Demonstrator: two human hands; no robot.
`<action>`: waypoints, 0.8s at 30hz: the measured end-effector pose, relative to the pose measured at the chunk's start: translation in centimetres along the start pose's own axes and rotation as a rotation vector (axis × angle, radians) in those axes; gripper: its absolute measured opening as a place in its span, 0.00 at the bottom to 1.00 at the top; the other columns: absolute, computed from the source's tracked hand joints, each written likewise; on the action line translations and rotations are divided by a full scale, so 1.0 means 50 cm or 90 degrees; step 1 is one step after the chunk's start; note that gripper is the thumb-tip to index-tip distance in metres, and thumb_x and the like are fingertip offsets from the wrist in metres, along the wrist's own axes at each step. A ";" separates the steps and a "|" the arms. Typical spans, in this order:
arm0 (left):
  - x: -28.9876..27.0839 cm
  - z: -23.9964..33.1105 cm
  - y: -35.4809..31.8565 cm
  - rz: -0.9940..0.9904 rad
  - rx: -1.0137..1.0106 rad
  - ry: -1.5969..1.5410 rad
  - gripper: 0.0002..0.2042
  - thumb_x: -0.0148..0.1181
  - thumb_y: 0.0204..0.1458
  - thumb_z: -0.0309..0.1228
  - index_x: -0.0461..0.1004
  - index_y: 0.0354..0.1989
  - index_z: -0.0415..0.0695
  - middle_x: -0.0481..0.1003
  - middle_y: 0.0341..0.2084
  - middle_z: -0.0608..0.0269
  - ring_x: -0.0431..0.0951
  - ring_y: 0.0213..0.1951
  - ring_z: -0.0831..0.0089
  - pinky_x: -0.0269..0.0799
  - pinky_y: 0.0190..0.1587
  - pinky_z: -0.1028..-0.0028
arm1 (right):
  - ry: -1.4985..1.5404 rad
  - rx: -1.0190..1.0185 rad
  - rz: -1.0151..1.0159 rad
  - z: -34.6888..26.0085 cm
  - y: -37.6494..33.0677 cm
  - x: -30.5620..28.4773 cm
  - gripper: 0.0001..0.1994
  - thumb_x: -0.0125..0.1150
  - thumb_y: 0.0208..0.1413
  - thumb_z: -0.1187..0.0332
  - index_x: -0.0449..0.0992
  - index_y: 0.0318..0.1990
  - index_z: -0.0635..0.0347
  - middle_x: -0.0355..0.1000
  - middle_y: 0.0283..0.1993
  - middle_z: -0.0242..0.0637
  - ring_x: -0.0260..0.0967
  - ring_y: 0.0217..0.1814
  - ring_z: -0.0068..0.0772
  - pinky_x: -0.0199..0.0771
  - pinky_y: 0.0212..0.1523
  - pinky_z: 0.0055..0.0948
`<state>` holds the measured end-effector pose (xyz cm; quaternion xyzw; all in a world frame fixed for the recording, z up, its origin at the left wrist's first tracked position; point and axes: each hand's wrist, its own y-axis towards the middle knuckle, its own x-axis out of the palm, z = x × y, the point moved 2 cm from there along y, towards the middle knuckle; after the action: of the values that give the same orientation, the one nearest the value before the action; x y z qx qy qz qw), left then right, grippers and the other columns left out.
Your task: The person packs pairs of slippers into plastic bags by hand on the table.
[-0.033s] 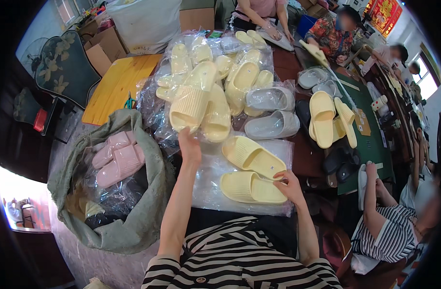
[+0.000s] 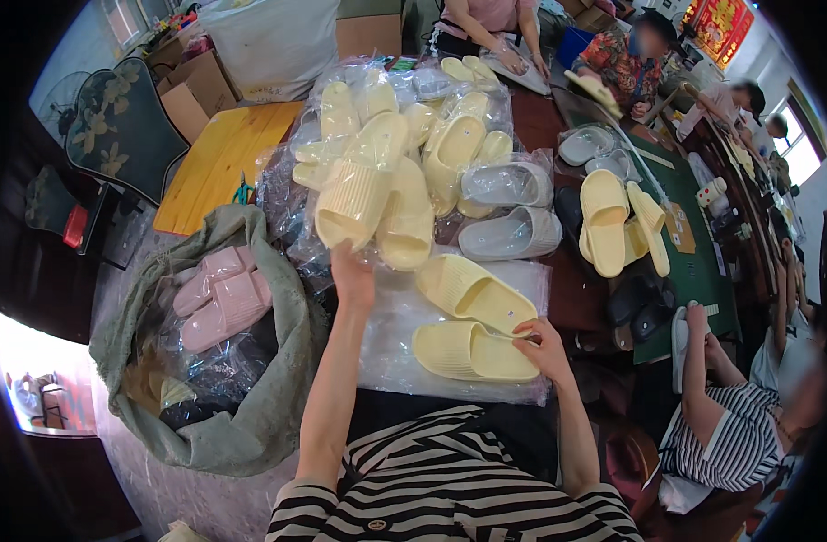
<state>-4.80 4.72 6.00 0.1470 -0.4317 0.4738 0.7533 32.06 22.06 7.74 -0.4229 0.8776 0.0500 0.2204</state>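
Note:
My left hand (image 2: 352, 275) is raised over the table and grips the lower edge of a clear bag holding a pair of pale yellow slippers (image 2: 368, 190). My right hand (image 2: 544, 345) pinches the right end of a loose yellow slipper (image 2: 468, 352), which lies on a flat clear plastic bag (image 2: 395, 334) in front of me. A second loose yellow slipper (image 2: 477, 294) lies just beyond it, close to my right fingers.
A grey-green sack (image 2: 251, 425) at my left holds bagged pink slippers (image 2: 219, 303). Behind are piled bagged yellow slippers (image 2: 454, 144), grey slippers (image 2: 508, 235) and a wooden board (image 2: 219, 163). Other people work at the right; one person's hand (image 2: 698, 321) rests by the green mat (image 2: 702, 262).

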 end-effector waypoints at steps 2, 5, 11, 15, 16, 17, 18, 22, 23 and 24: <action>0.052 0.023 -0.044 0.007 0.005 -0.005 0.22 0.53 0.57 0.36 0.66 0.60 0.45 0.74 0.50 0.63 0.74 0.50 0.68 0.72 0.50 0.65 | 0.025 0.030 0.003 0.008 -0.007 -0.011 0.11 0.69 0.48 0.77 0.79 0.41 0.59 0.67 0.41 0.34 0.74 0.37 0.23 0.74 0.38 0.21; 0.011 0.079 -0.061 -0.071 -0.034 -0.028 0.26 0.51 0.57 0.40 0.65 0.61 0.38 0.75 0.52 0.54 0.76 0.51 0.57 0.71 0.56 0.59 | 0.089 0.002 -0.001 -0.005 -0.006 -0.011 0.10 0.69 0.50 0.77 0.79 0.40 0.60 0.66 0.41 0.29 0.70 0.36 0.15 0.70 0.36 0.17; 0.060 0.124 -0.101 -0.199 -0.093 -0.111 0.31 0.46 0.60 0.49 0.62 0.65 0.37 0.72 0.55 0.41 0.75 0.54 0.52 0.73 0.58 0.54 | 0.190 0.082 -0.031 -0.030 -0.019 -0.064 0.09 0.67 0.52 0.79 0.76 0.41 0.61 0.66 0.42 0.26 0.68 0.38 0.12 0.67 0.37 0.15; 0.004 0.089 -0.080 -0.264 -0.246 -0.285 0.30 0.48 0.62 0.51 0.63 0.65 0.41 0.73 0.52 0.45 0.79 0.47 0.54 0.79 0.49 0.53 | 0.187 0.022 0.025 -0.027 -0.029 -0.130 0.11 0.65 0.52 0.80 0.74 0.42 0.61 0.67 0.42 0.26 0.71 0.44 0.20 0.71 0.44 0.21; -0.002 0.079 -0.086 -0.341 -0.340 -0.299 0.32 0.45 0.62 0.57 0.64 0.64 0.42 0.74 0.53 0.47 0.80 0.46 0.54 0.79 0.48 0.51 | 0.188 0.014 0.050 -0.020 -0.034 -0.147 0.11 0.66 0.52 0.80 0.74 0.42 0.61 0.67 0.42 0.27 0.71 0.45 0.20 0.71 0.45 0.21; -0.027 0.065 -0.090 -0.177 -0.100 0.149 0.32 0.45 0.62 0.59 0.64 0.64 0.44 0.75 0.51 0.49 0.81 0.40 0.57 0.83 0.40 0.56 | 0.202 0.119 0.061 0.000 -0.045 -0.170 0.11 0.66 0.50 0.80 0.74 0.41 0.62 0.66 0.42 0.27 0.70 0.45 0.20 0.70 0.46 0.22; -0.003 0.054 -0.100 -0.145 -0.243 0.132 0.29 0.46 0.64 0.54 0.64 0.64 0.46 0.76 0.49 0.51 0.82 0.38 0.60 0.83 0.37 0.61 | -0.035 -0.013 0.111 -0.017 -0.054 -0.194 0.10 0.66 0.50 0.80 0.74 0.40 0.61 0.65 0.41 0.27 0.68 0.44 0.19 0.69 0.45 0.21; -0.018 0.002 -0.083 -0.118 -0.336 0.136 0.28 0.46 0.64 0.53 0.66 0.62 0.44 0.78 0.45 0.53 0.82 0.37 0.64 0.83 0.36 0.65 | 0.137 0.044 0.127 0.022 -0.079 -0.248 0.09 0.65 0.51 0.79 0.74 0.39 0.61 0.66 0.39 0.26 0.68 0.42 0.19 0.68 0.44 0.21; -0.044 -0.018 -0.070 -0.119 -0.426 0.134 0.27 0.45 0.65 0.52 0.68 0.61 0.43 0.79 0.43 0.54 0.82 0.36 0.66 0.82 0.38 0.66 | 0.153 0.058 0.120 0.020 -0.084 -0.259 0.09 0.65 0.51 0.79 0.74 0.39 0.61 0.65 0.40 0.26 0.68 0.43 0.19 0.68 0.44 0.21; -0.041 -0.031 -0.067 -0.124 -0.523 0.133 0.26 0.44 0.65 0.51 0.70 0.59 0.42 0.80 0.40 0.56 0.82 0.36 0.68 0.82 0.39 0.66 | 0.168 0.074 0.122 0.020 -0.091 -0.267 0.09 0.65 0.51 0.80 0.74 0.40 0.61 0.65 0.40 0.27 0.69 0.43 0.20 0.69 0.43 0.21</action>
<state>-1.55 2.81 4.12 -0.1737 -0.4902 0.2014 0.8301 43.17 29.04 13.03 -0.3270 0.9364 -0.0361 0.1218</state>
